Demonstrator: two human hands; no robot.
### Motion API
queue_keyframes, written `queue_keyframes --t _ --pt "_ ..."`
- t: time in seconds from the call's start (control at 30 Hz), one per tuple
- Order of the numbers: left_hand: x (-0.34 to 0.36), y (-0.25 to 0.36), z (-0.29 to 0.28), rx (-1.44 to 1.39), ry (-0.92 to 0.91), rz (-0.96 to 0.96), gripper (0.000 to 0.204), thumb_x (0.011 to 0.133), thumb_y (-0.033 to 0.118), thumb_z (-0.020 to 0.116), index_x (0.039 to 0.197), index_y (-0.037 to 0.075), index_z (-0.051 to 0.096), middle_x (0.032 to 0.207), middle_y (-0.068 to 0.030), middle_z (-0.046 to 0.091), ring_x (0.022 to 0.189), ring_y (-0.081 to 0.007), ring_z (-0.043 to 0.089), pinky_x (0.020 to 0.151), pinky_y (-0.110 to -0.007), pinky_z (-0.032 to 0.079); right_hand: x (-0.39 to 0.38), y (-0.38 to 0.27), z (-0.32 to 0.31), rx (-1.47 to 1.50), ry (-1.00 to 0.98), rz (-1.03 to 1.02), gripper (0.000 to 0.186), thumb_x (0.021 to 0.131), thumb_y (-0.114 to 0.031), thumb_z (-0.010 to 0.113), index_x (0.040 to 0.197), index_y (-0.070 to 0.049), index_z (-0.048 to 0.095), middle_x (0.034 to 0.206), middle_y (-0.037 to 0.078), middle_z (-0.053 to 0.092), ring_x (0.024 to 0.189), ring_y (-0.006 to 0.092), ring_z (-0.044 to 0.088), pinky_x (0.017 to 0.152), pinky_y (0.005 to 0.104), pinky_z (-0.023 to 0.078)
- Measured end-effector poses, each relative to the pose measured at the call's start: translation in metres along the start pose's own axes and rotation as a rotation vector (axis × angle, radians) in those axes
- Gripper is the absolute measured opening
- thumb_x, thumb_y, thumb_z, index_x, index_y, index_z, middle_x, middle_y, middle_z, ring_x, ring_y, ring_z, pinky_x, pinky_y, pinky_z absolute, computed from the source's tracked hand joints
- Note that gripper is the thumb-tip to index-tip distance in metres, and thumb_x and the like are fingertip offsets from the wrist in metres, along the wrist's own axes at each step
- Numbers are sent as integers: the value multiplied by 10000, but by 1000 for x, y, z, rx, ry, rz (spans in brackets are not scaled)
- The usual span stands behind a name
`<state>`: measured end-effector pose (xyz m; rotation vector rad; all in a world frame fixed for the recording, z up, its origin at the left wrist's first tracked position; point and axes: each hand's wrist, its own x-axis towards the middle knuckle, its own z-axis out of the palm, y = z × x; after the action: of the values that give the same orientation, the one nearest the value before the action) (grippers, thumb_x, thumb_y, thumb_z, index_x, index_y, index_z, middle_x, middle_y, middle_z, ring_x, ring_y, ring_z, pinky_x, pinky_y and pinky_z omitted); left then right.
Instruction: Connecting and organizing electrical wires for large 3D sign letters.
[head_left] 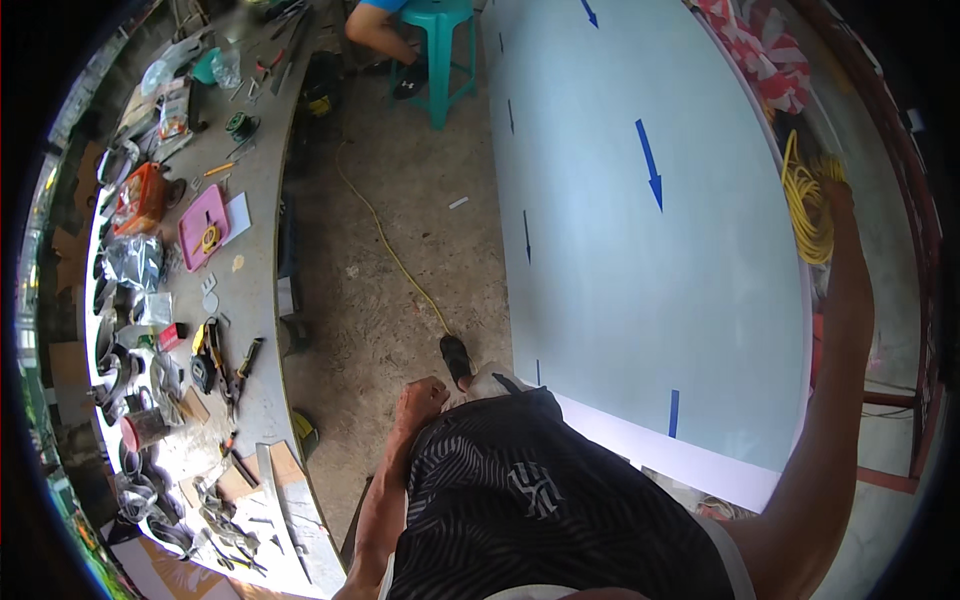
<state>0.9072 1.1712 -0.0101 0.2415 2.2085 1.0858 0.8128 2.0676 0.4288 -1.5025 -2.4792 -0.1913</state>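
Note:
My right hand (834,178) reaches along the far side of a pale blue board (700,290) marked with blue arrows, its fingers closed on a coil of yellow cord (808,225). By my thigh, low in the middle, my left hand (422,400) has curled fingers; whatever they may hold is hidden. My foot in a dark shoe (454,355) is beside a thin yellow cord (400,268) that runs over the concrete floor.
A long workbench (262,300) on the left carries tools, a pink tray (195,240), an orange bin (143,200) and small parts. At the far end are another person's leg (375,35) and a teal plastic stool (438,70). Red-and-white plastic (755,55) lies beyond the board.

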Motion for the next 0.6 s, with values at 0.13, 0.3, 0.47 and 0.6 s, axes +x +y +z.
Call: queue_keyframes --t 0.13,0.3,0.47,0.6 --pt "-4 -1 -4 -25 -5 -15 263 830 235 702 1001 35 718 875 -155 731 822 -274 720 740 -367 553 -31 20 16 708 16 -61 520 783 -288 677 1137 89 629 1053 174 677 905 296 663 804 401 518" --pt "18 22 -23 -109 -74 -45 258 847 228 700 1004 23 714 854 -135 734 812 -220 721 718 -339 553 -79 17 -54 1321 -10 103 282 816 -104 674 1054 44 643 964 148 673 802 246 667 692 366 543" --pt "48 42 -39 -86 32 148 207 868 162 694 1019 23 719 802 -76 713 698 -128 660 662 -286 530 -124 1 -104 1483 -221 -136 238 818 -109 678 1007 30 635 848 105 666 691 205 655 617 334 557" --pt "65 77 -42 -222 -12 155 209 885 148 678 1040 12 709 792 -39 699 684 -113 636 643 -277 519 -182 -22 -124 1435 -276 -219 227 809 -117 683 992 10 641 787 82 660 607 177 636 558 308 541"
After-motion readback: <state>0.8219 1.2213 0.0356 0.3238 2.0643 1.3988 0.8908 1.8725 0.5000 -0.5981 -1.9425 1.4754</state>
